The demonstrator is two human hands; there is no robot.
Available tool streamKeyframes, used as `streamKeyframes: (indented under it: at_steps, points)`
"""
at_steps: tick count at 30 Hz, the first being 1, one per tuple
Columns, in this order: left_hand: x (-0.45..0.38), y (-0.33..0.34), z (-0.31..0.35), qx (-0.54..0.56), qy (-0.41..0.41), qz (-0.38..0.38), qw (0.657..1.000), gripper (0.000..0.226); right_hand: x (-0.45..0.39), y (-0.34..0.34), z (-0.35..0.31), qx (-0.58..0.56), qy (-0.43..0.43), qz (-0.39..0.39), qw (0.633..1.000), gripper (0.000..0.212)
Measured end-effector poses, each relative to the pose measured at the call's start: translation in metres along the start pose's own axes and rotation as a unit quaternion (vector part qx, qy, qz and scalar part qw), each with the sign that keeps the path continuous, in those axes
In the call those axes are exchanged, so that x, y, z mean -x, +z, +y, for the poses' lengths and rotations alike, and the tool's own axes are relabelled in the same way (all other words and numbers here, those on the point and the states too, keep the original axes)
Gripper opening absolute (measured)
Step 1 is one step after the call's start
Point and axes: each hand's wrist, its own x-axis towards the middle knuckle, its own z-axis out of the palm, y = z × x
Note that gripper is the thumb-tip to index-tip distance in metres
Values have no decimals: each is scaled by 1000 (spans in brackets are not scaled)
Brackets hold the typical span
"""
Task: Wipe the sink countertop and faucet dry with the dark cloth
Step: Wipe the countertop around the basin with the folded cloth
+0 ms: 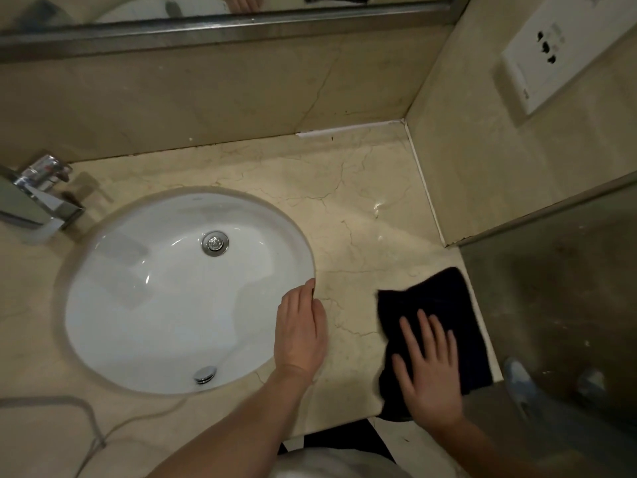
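Note:
The dark cloth (437, 298) lies flat on the beige marble countertop (344, 201) at its front right corner. My right hand (427, 370) presses on the cloth with straight, spread fingers. My left hand (301, 327) rests flat on the counter at the right rim of the white oval sink (155, 298), fingers together and straight. The chrome faucet (41, 191) stands at the far left behind the sink, far from both hands.
A mirror (206, 15) runs along the back wall. A white socket plate (558, 50) is on the right wall. A glass partition (558, 288) borders the counter's right side. A grey cord (103, 432) trails over the front left counter. A wet shine (379, 208) shows near the right wall.

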Motion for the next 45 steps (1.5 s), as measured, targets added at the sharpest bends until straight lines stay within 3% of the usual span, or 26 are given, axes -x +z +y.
streamKeyframes:
  at_steps: [4,10,15,18,23,28,40,43,45]
  points:
    - [1,0,0,10,-2,0,1000,52,-17,4,-34,6,-79,-26,996,61]
    - [2,0,0,20,-5,8,1000,41,-88,-11,-20,-26,-132,-22,991,62]
    - [3,1,-2,35,-7,13,999,39,-164,-28,5,-18,-31,-2,999,61]
    - [-1,3,5,66,-62,38,995,34,-135,-16,-22,-28,46,39,998,62]
    - [-27,3,25,90,-133,88,983,31,-74,5,-70,2,-55,-20,998,64]
    - [-36,9,22,93,-150,100,979,29,-133,-3,-83,48,-111,-53,991,72]
    - [-39,8,24,78,-124,66,987,25,-324,-23,-133,25,-88,-29,995,71]
    - [-39,9,23,80,-115,61,988,26,-331,-21,-137,21,-91,-24,995,68]
    - [-38,10,21,83,-122,67,987,26,-298,-16,-132,19,-153,-26,988,65]
